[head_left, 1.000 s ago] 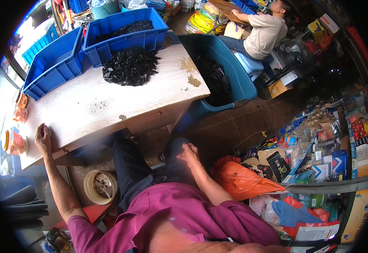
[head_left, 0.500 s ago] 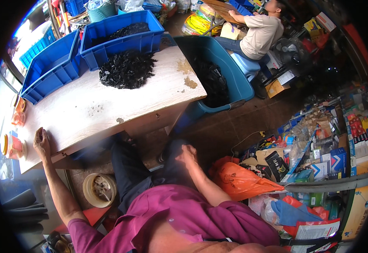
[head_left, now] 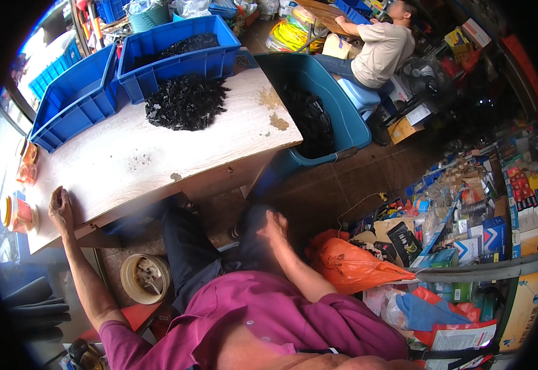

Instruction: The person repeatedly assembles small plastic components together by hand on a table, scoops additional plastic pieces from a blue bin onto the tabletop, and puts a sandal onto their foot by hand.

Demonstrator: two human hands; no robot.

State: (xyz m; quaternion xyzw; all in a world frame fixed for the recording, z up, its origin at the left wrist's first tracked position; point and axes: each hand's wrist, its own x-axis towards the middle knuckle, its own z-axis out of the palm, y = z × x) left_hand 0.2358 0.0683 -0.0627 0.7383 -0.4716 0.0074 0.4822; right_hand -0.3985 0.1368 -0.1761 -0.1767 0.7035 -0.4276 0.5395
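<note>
My left hand (head_left: 61,208) rests at the near left edge of the pale wooden table (head_left: 121,188). Its fingers are curled in, and whatever may be inside them is hidden. Over my dark-trousered knee lies my right hand (head_left: 273,227), thumb apart from the loosely bent fingers, with nothing visible in it. A pile of small black pieces (head_left: 186,103) sits on the far part of the table, away from both hands. Just left of my left hand stands a tub with a yellow lid (head_left: 18,214).
Two blue crates (head_left: 74,102) (head_left: 176,65) stand at the table's far side, one holding black pieces. A teal bin (head_left: 349,132) with black material is beyond its right end. A bucket (head_left: 145,279), an orange bag (head_left: 352,262) and piled boxes surround me. A person (head_left: 380,49) sits far right.
</note>
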